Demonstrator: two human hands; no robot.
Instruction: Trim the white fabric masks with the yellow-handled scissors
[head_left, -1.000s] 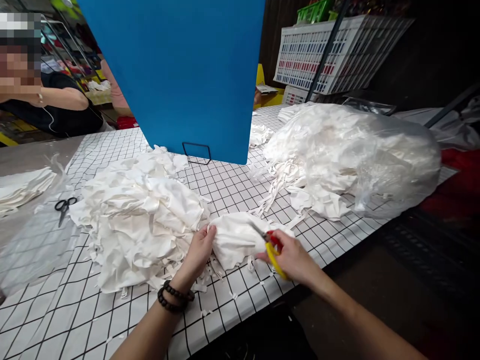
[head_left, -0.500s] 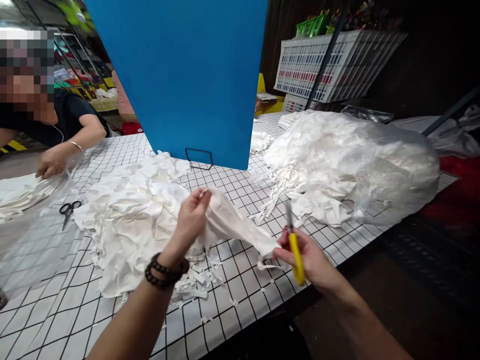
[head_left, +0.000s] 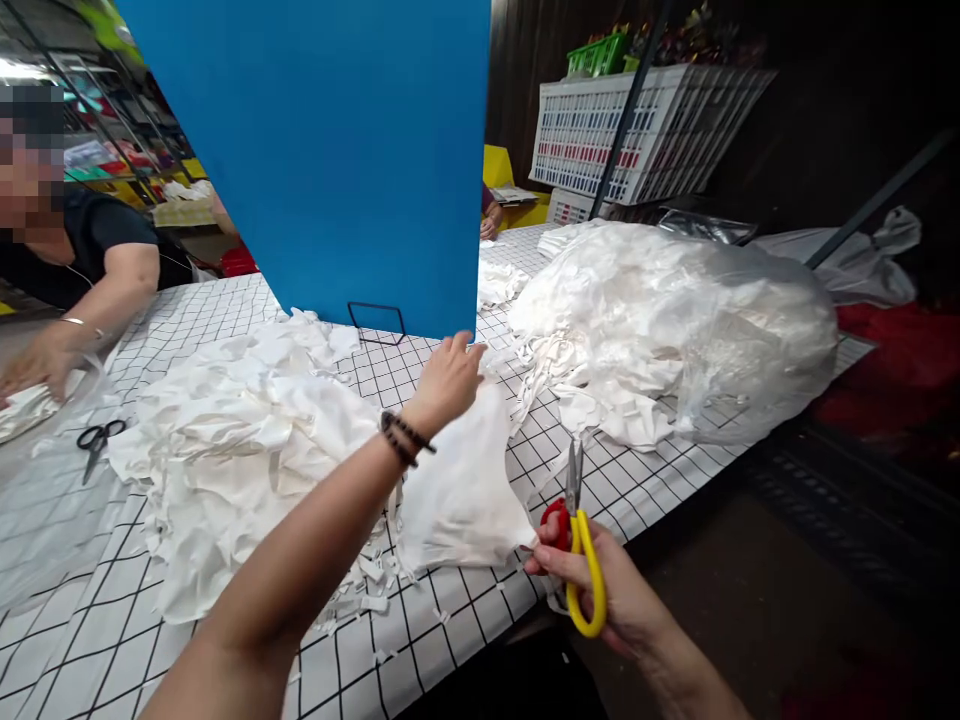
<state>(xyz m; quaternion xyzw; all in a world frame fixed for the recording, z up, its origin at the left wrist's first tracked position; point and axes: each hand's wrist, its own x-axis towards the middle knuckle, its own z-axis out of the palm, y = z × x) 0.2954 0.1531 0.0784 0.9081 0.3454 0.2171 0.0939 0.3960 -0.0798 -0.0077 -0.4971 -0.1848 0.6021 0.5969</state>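
Observation:
A white fabric piece (head_left: 469,480) lies spread out in front of me on the checked cloth. My left hand (head_left: 450,382), with dark beads at the wrist, reaches over its far edge, fingers apart. Held in my right hand (head_left: 592,575) are scissors (head_left: 586,570) with a yellow and a red handle, blades pointing away from me. The same hand's thumb and fingers pinch the near right corner of the fabric. To the left is a heap of white fabric pieces (head_left: 247,450), with small white scraps (head_left: 367,575) near it.
A large clear bag of white pieces (head_left: 675,310) bulges at the right. A blue panel (head_left: 315,160) stands at the back. Black scissors (head_left: 97,445) lie at the left beside clear plastic (head_left: 52,510). A co-worker's hand (head_left: 37,365) rests on a stack there. White crates (head_left: 637,130) stand behind.
My left hand has moved forward and right and its fingers have come apart. The fabric, earlier stretched between both hands, now lies flatter. My right hand has come slightly nearer with the scissors.

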